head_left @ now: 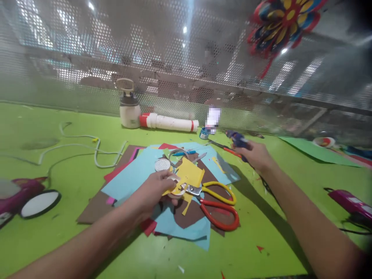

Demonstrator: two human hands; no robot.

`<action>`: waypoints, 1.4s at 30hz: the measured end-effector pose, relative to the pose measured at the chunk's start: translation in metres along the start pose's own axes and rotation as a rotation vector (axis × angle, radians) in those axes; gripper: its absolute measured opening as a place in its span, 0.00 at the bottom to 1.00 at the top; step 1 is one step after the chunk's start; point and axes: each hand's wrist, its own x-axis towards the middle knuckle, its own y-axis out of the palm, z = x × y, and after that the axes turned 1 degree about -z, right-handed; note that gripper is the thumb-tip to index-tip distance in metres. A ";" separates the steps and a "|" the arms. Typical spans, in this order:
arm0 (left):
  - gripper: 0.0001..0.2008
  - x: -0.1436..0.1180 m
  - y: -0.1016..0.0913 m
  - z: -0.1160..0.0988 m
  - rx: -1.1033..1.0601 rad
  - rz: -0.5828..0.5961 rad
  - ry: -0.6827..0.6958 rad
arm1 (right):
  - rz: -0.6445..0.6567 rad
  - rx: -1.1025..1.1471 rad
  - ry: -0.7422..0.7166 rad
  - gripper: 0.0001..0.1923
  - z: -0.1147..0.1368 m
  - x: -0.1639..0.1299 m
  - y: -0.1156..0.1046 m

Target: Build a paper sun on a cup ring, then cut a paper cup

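Observation:
My left hand (158,185) is closed, fingers pinching a small round white piece (178,190) with a strip of yellow on it. Raised at the right, my right hand (258,155) wraps around a dark blue glue gun (238,140), its nozzle pointing left. Scissors (220,217) with one yellow and one red handle lie beside my left fingers, their blade tips hidden. Yellow paper (190,173) and a white speckled disc (162,165) sit just beyond that hand. Underneath spreads a pile of light blue (132,174), brown and red sheets.
Along the back stand a pump sprayer (130,112), a white and red tube (171,123) and a small blue jar (204,133). A white cable (99,153) and an oval mirror (40,204) are at left. Green paper (316,150) and a magenta device (350,203) are at right.

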 end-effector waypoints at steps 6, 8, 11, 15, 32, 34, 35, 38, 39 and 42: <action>0.06 0.003 -0.006 -0.002 0.036 -0.046 -0.028 | 0.300 0.395 -0.215 0.15 0.046 -0.075 -0.013; 0.05 0.004 -0.008 -0.002 0.065 -0.043 -0.025 | 0.446 0.475 -0.294 0.12 0.056 -0.091 -0.013; 0.05 0.005 -0.008 -0.001 0.084 -0.034 -0.050 | 0.533 0.477 -0.385 0.11 0.060 -0.102 -0.010; 0.05 0.006 -0.005 0.000 0.130 -0.003 -0.080 | 0.423 0.348 -0.429 0.17 0.051 -0.108 -0.006; 0.07 0.006 0.001 0.005 0.256 0.070 -0.097 | 0.481 0.161 -0.515 0.17 0.070 -0.119 -0.004; 0.08 0.007 0.001 0.005 0.239 0.057 -0.106 | 0.463 0.164 -0.543 0.17 0.070 -0.119 -0.002; 0.07 0.007 0.001 0.005 0.235 0.051 -0.107 | 0.448 0.164 -0.557 0.17 0.070 -0.119 -0.002; 0.06 0.009 0.001 0.007 0.222 0.044 -0.093 | 0.403 0.168 -0.597 0.17 0.072 -0.120 -0.001; 0.05 0.009 0.001 0.007 0.222 0.042 -0.095 | 0.390 0.170 -0.604 0.17 0.073 -0.120 -0.001; 0.06 0.011 0.000 0.009 0.218 0.036 -0.107 | 0.357 0.166 -0.607 0.15 0.076 -0.120 0.000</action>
